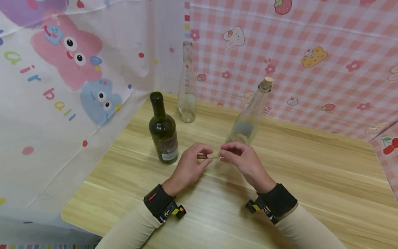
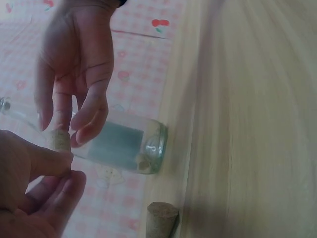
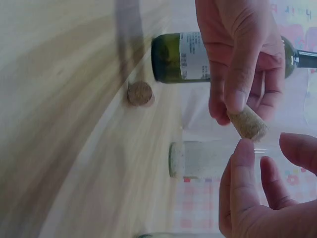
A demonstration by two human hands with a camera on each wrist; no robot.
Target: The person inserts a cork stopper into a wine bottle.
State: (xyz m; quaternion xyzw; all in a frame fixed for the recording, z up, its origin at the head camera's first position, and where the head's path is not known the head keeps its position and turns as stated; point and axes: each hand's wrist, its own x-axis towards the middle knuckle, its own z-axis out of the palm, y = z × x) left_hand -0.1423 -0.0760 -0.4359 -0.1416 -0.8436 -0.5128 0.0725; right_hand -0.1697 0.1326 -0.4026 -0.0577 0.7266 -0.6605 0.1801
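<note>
My left hand [image 1: 190, 166] pinches a tan cork [image 1: 213, 155] between thumb and fingers in front of the bottles. One end of the cork points toward my right hand [image 1: 247, 164]. In the right wrist view, the right fingertips come right up to that end of the cork [image 3: 251, 126], and the thumb stands apart from it; whether they touch is hard to tell. A second cork [image 3: 140, 93] is on the table, also seen low in the left wrist view. Just behind the right hand stands a clear bottle [image 1: 247, 121] with a cork [image 1: 267, 82] in its mouth.
A dark green wine bottle [image 1: 163, 133] stands left of the left hand. Farther back is another clear bottle [image 1: 187, 86], with no cork in its mouth. The wood-grain table [image 1: 317, 166] meets a pink checked cloth [image 1: 311, 31] behind and a white printed cloth [image 1: 124, 45] at left.
</note>
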